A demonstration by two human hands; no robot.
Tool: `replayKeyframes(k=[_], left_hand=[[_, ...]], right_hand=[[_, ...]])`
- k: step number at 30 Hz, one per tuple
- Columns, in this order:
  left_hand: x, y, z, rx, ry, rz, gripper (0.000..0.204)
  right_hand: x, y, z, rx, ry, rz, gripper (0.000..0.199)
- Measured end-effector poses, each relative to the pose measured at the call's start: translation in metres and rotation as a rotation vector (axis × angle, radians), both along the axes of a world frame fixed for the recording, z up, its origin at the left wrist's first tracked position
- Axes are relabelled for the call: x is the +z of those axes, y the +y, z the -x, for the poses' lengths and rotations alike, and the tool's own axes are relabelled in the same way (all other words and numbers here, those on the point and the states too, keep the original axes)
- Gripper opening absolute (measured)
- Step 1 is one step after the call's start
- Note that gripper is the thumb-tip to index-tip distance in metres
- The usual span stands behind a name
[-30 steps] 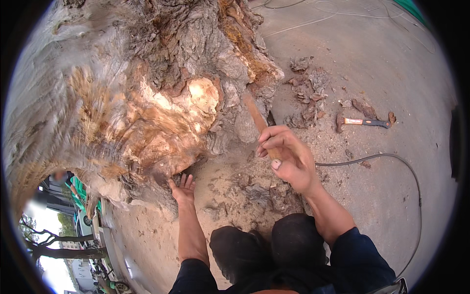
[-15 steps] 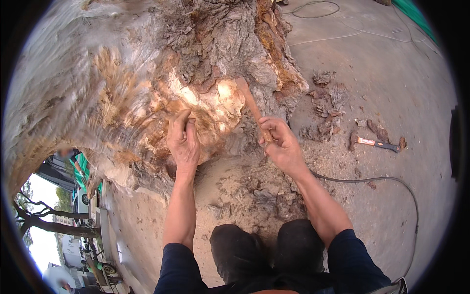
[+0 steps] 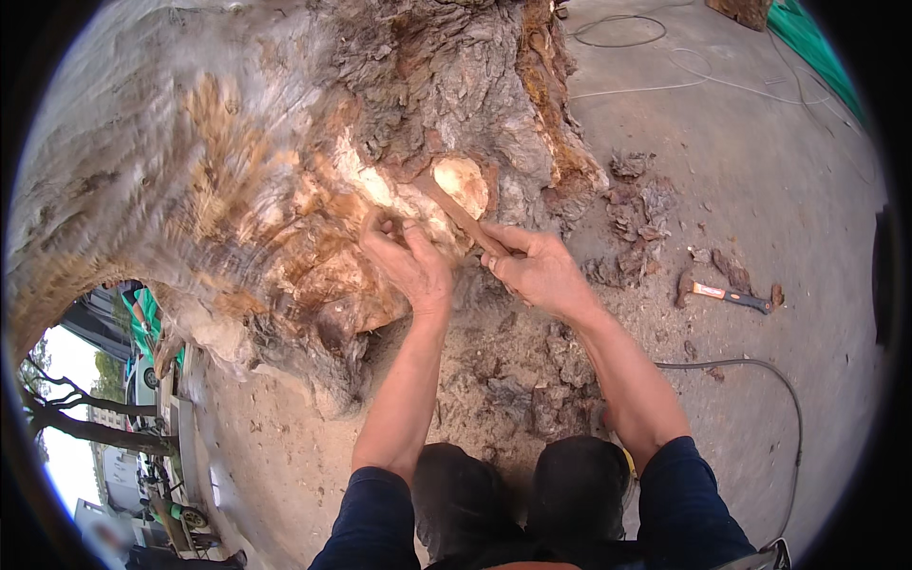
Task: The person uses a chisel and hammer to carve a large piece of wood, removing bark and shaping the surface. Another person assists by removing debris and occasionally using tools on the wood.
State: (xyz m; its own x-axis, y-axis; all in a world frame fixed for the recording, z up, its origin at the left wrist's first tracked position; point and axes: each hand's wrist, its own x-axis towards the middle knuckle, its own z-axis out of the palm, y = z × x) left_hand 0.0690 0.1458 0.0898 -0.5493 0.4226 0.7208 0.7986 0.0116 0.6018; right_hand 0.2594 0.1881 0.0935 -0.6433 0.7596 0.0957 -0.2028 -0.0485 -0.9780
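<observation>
A rusty-brown flat chisel (image 3: 458,211) is in my right hand (image 3: 540,273), its fingers wrapped round the lower end. The blade slants up and left against the big gnarled stump (image 3: 418,85), beside a pale round cut patch (image 3: 461,187). My left hand (image 3: 410,268) is at the bare, tan wood just left of the chisel. Its fingers are loosely bent, with thumb and forefinger apart, and I see nothing held between them. Rough grey bark surrounds the upper part of the pale wood.
A hammer (image 3: 727,295) with an orange and black handle lies on the ground to the right. Bark pieces (image 3: 638,214) are scattered near the stump. A dark cable (image 3: 774,369) curves across the right side. Wood debris (image 3: 532,385) covers the ground before my knees.
My left hand has moved right, closer to the chisel. The chisel's blade has swung left and lower across the pale wood, still in my right hand. The view has shifted slightly.
</observation>
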Motion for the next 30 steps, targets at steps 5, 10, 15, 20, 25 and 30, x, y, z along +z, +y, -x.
replayKeyframes(k=[5, 10, 15, 20, 25, 30], left_hand=[[-0.001, -0.004, 0.002, 0.012, -0.08, -0.039, 0.035], [-0.004, 0.007, -0.001, 0.022, -0.037, -0.079, 0.033], [-0.01, 0.009, -0.001, -0.009, -0.039, -0.124, 0.032], [-0.007, 0.011, -0.006, -0.028, -0.051, -0.164, 0.032], [-0.011, 0.007, 0.008, -0.043, 0.028, -0.146, 0.028], [0.002, 0.008, 0.008, 0.03, 0.362, -0.05, 0.039]], right_hand=[[0.028, 0.007, -0.009, 0.044, -0.166, -0.097, 0.049], [0.007, -0.005, 0.021, -0.246, -0.154, -0.546, 0.044], [-0.01, -0.012, 0.027, -0.306, -0.097, -0.591, 0.045], [-0.045, -0.019, 0.041, -0.401, -0.149, -0.66, 0.048], [-0.036, -0.012, 0.043, -0.361, -0.166, -0.621, 0.051], [-0.05, -0.025, 0.054, -0.428, -0.136, -0.626, 0.05]])
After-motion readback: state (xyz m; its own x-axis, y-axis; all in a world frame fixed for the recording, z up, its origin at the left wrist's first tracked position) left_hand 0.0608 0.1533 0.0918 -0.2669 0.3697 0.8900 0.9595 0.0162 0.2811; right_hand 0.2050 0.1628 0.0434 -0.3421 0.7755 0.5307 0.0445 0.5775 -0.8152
